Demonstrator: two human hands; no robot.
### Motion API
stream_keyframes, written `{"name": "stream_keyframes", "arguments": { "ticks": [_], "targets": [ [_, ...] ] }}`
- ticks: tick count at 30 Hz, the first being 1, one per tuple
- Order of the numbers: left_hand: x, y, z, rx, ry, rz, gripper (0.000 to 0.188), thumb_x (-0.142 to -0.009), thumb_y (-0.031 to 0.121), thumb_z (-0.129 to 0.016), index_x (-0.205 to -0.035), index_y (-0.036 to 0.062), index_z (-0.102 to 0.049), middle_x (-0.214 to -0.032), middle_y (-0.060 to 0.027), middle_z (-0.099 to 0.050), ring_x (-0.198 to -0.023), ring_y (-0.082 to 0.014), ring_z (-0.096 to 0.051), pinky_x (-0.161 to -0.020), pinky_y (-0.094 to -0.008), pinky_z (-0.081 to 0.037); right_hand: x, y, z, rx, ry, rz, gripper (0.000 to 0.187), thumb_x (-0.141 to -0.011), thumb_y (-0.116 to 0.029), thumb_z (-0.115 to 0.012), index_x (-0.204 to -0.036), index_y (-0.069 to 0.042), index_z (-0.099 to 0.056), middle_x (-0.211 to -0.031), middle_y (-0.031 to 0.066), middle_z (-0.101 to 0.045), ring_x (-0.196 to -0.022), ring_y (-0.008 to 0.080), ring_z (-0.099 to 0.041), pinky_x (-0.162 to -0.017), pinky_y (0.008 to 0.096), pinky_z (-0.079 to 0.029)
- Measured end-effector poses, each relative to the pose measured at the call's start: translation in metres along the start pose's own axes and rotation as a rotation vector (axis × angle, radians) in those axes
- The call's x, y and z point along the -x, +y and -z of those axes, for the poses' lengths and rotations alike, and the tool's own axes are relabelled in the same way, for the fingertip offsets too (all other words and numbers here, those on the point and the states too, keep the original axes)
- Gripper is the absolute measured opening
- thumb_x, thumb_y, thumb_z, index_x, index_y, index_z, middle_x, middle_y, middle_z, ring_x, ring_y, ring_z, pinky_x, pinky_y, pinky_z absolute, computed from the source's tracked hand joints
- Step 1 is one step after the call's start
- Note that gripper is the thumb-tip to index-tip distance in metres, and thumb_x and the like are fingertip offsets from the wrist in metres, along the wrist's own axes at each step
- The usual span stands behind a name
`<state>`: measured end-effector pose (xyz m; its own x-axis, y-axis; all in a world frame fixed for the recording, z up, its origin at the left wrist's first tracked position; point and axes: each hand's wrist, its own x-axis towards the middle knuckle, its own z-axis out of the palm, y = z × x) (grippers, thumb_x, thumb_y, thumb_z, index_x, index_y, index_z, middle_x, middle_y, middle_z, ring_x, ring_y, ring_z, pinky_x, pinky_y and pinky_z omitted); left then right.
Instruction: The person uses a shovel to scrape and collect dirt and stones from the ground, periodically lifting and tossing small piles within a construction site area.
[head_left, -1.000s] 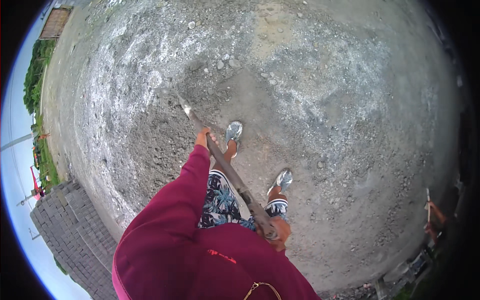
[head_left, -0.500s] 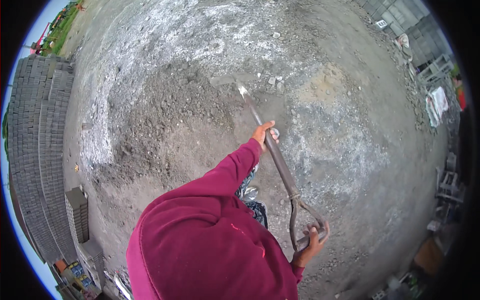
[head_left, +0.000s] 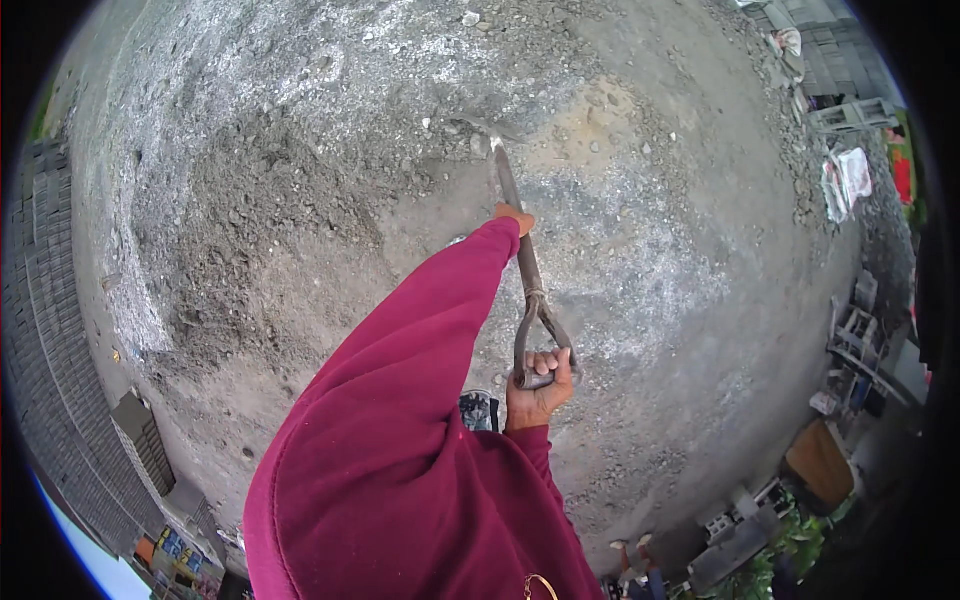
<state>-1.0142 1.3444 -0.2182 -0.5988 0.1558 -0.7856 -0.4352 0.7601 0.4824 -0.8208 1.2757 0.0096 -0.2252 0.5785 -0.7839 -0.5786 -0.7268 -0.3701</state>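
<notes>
With the right hand (head_left: 538, 392) clenched round the D-handle and the left hand (head_left: 514, 217) closed on the shaft, the shovel (head_left: 522, 262) points its blade into the gravel pile (head_left: 300, 170), so it looks mid-dig, wanting a push next.

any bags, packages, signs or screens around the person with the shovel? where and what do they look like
White sack: right edge of the yard, crumpled, lying flat on the ground.
Red sheet: just right of the sack, flat, bright red.
Brown box-like thing: lower right, among clutter; too small to tell more.
No signs or screens show.
</notes>
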Motion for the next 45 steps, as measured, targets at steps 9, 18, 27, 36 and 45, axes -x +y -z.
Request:
{"name": "stream_keyframes", "arguments": {
  "ticks": [9,18,27,36,45],
  "targets": [
    [0.038,-0.046,-0.053,-0.027,-0.091,0.098,0.072,-0.074,0.036,-0.063,-0.118,-0.0139,-0.037,-0.113,-0.0346,-0.055,-0.105,-0.0387,-0.059,-0.092,-0.0394,-0.047,0.036,-0.079,0.008,0.304,0.203,0.06,0.024,-0.09,-0.03,-0.056,-0.096,-0.006,-0.058,-0.054,-0.0017,-0.045,-0.042,0.0133,-0.043,-0.048,0.0318,-0.039],
    [-0.017,-0.022,-0.056,-0.113,0.202,-0.072,0.073,-0.078,0.038,-0.062,-0.121,-0.016,-0.038,-0.101,-0.0289,-0.062,-0.096,-0.0396,-0.063,-0.083,-0.0414,-0.051,-0.074,-0.079,0.05,0.176,0.079,-0.211,0.019,-0.087,-0.021,-0.056,-0.073,-0.013,-0.048,-0.054,-0.0036,-0.042,-0.044,0.0135,-0.042,-0.05,0.0327,-0.04],
    [0.041,-0.113,-0.129,0.362,-0.105,0.261,0.053,-0.08,0.032,-0.06,-0.1,-0.0165,-0.056,-0.085,-0.0257,-0.065,-0.073,-0.0373,-0.068,-0.054,-0.0465,-0.055,-0.036,-0.19,0.098,0.402,0.22,-0.3,0.026,-0.088,-0.021,-0.06,-0.069,-0.012,-0.046,-0.054,0.0,-0.043,-0.044,0.0155,-0.044,-0.044,0.0322,-0.04],
    [0.178,-0.057,-0.197,0.557,-0.089,0.266,0.027,-0.077,0.018,-0.062,-0.075,-0.0082,-0.055,-0.061,-0.0156,-0.06,-0.051,-0.0266,-0.063,-0.044,-0.0388,-0.05,0.037,-0.279,0.113,0.518,0.12,-0.021,0.017,-0.089,-0.023,-0.056,-0.088,-0.006,-0.055,-0.053,0.0019,-0.044,-0.041,0.0158,-0.044,-0.042,0.0313,-0.04],
    [-0.005,0.15,-0.016,0.646,-0.016,-0.027,0.026,-0.082,0.013,-0.06,-0.092,-0.0078,-0.048,-0.065,-0.0126,-0.057,-0.047,-0.0214,-0.058,-0.041,-0.0363,-0.05,-0.088,-0.138,-0.063,0.446,-0.173,-0.139,0.053,-0.087,-0.014,-0.054,-0.137,-0.012,-0.037,-0.061,0.0016,-0.044,-0.052,0.0151,-0.046,-0.058,0.033,-0.043]
  ]
}}
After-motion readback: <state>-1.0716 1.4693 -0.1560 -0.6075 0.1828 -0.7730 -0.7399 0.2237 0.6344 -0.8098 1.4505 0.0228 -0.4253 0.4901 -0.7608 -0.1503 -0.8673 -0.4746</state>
